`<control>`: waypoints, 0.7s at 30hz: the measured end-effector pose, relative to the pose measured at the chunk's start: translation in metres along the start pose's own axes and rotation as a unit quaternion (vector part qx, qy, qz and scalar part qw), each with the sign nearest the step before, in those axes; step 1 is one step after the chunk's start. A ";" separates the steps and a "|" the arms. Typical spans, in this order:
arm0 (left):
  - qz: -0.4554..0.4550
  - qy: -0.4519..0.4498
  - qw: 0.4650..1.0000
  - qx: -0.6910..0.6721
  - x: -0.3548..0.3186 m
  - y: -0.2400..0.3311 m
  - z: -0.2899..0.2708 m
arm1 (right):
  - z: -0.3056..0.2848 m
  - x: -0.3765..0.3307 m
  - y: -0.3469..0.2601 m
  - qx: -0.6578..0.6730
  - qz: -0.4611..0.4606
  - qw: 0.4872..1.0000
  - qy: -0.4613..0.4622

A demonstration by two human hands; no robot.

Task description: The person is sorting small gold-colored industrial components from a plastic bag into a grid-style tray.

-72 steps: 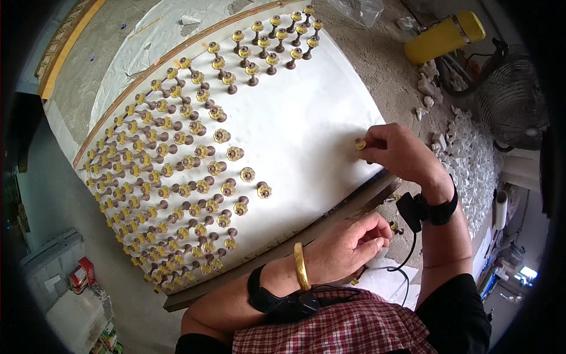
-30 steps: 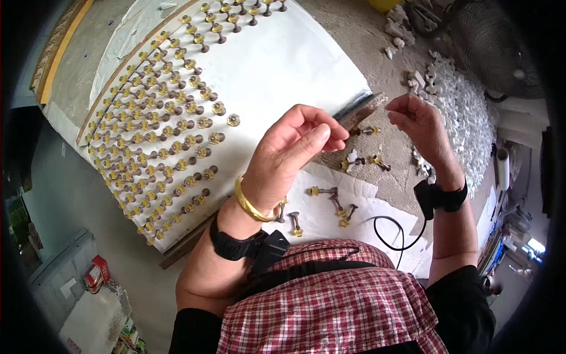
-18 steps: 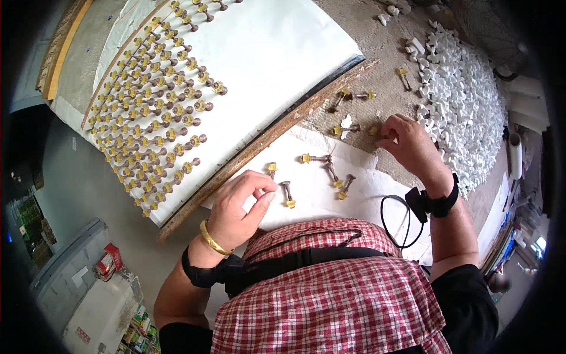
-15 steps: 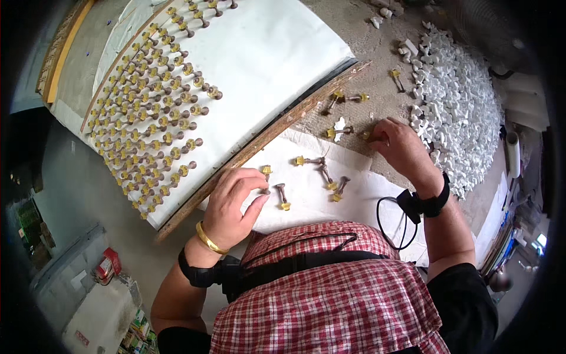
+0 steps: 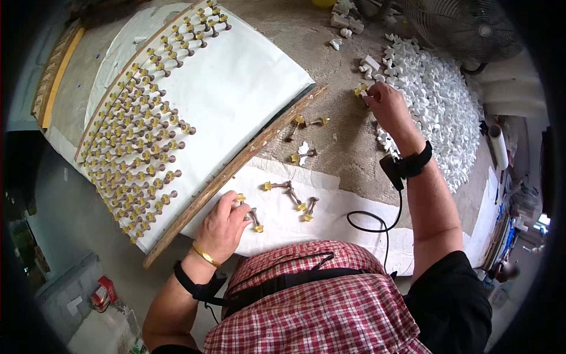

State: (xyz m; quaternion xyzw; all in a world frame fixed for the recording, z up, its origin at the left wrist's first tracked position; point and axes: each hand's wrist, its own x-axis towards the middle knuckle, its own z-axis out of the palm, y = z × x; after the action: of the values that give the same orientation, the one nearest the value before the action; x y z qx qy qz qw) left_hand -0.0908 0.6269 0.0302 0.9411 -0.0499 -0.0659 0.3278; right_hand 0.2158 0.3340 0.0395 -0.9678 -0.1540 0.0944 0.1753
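Note:
My left hand (image 5: 221,230) is closed, thumb and fingers pinching a small brown-stemmed piece with a yellow end (image 5: 240,199), mostly hidden by the fingers. Beside its fingertips another such piece (image 5: 256,220) lies on white sheeting (image 5: 283,230). My right hand (image 5: 388,106) reaches to the near-left edge of a heap of small white pieces (image 5: 433,112). Its thumb and fingers are closed on a similar piece whose yellow end (image 5: 358,89) sticks out to the left. Between the hands lie several more brown-and-yellow pieces (image 5: 311,209), one of them across a white scrap (image 5: 303,152).
To the left, a white board (image 5: 236,76) with a wooden edge strip (image 5: 236,168) carries many brown-and-yellow pieces in rows. A fan (image 5: 466,29) stands beyond the heap. A black cable (image 5: 368,227) hangs from my right wrist strap.
My right hand has moved away from me to the heap's edge and closed on a piece lying there. My left hand has tightened around its piece. The whole view has shifted.

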 end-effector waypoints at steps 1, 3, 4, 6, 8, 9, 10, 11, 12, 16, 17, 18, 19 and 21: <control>-0.004 -0.002 1.000 0.003 -0.001 0.001 0.001 | 0.004 0.004 0.001 0.004 -0.001 1.000 -0.002; 0.071 0.011 0.997 0.018 -0.003 0.003 0.006 | 0.012 0.009 0.003 -0.046 0.007 0.998 -0.047; 0.088 0.015 0.996 0.005 -0.001 0.004 0.008 | 0.015 0.011 0.003 -0.075 0.005 0.996 -0.045; 0.095 0.017 0.995 0.000 0.002 0.006 0.011 | 0.014 0.007 0.001 -0.047 -0.011 0.998 -0.038; 0.108 0.009 0.994 -0.006 0.004 0.003 0.015 | 0.010 -0.001 -0.013 0.003 -0.043 0.999 -0.031; 0.102 0.008 0.995 -0.003 0.003 0.000 0.017 | 0.010 -0.007 -0.026 0.007 -0.046 0.998 -0.035; 0.119 0.002 0.993 -0.013 0.003 -0.002 0.020 | 0.008 -0.015 -0.040 0.038 -0.073 0.994 -0.077; 0.136 -0.003 0.990 -0.021 0.003 -0.003 0.021 | 0.010 -0.022 -0.053 0.070 -0.100 0.986 -0.118; 0.138 -0.023 0.990 -0.031 0.003 -0.001 0.019 | 0.011 -0.028 -0.063 0.071 -0.114 0.980 -0.146; 0.194 -0.049 0.980 0.015 0.004 -0.004 0.024 | 0.031 -0.039 -0.072 -0.001 -0.216 0.968 -0.126; 0.195 -0.048 0.979 0.016 0.005 -0.006 0.027 | 0.033 -0.038 -0.071 -0.001 -0.216 0.968 -0.124; 0.202 -0.035 0.978 0.035 0.005 -0.006 0.029 | 0.039 -0.038 -0.069 -0.017 -0.220 0.969 -0.111; 0.209 -0.023 0.976 0.053 0.006 -0.005 0.030 | 0.044 -0.038 -0.068 -0.033 -0.223 0.969 -0.099; 0.207 -0.026 0.975 0.069 0.009 -0.003 0.032 | 0.048 -0.037 -0.069 -0.020 -0.218 0.972 -0.090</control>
State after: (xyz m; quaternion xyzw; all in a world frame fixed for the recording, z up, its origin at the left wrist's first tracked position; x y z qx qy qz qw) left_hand -0.0867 0.6082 0.0024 0.9287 -0.2568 -0.0171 0.2669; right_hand 0.1512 0.3977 0.0254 -0.9017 -0.3785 0.1373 0.1577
